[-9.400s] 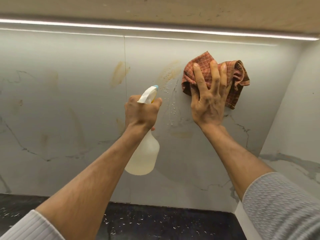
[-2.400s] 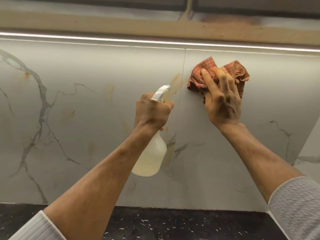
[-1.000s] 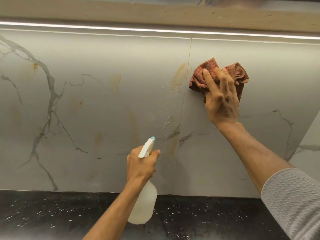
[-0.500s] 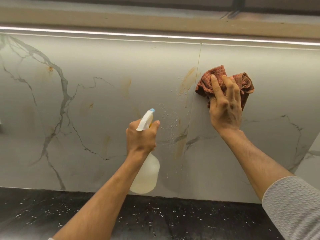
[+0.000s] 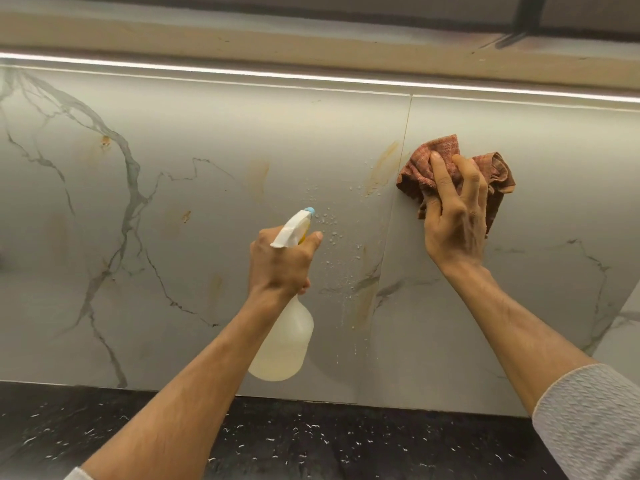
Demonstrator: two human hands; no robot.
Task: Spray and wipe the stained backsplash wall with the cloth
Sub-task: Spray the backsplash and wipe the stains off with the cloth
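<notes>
The grey marble backsplash wall (image 5: 207, 133) carries several yellow-brown stains, the nearest a streak (image 5: 382, 166) beside the vertical panel seam and another (image 5: 258, 174) left of it. Spray droplets (image 5: 332, 233) bead on the wall below these. My left hand (image 5: 280, 263) grips the neck of a translucent spray bottle (image 5: 284, 344) with a white trigger head and blue nozzle aimed at the wall. My right hand (image 5: 453, 216) presses a crumpled red checked cloth (image 5: 420, 171) against the wall just right of the seam.
A black speckled countertop (image 5: 311, 441) runs along the wall's foot. A lit LED strip (image 5: 311, 77) and a wooden cabinet underside (image 5: 242, 39) sit above. A side wall (image 5: 623, 334) closes the corner at the far right.
My left hand with the bottle has risen from near the counter to mid-wall, and more droplets show on the wall. The cloth hand has stayed by the seam.
</notes>
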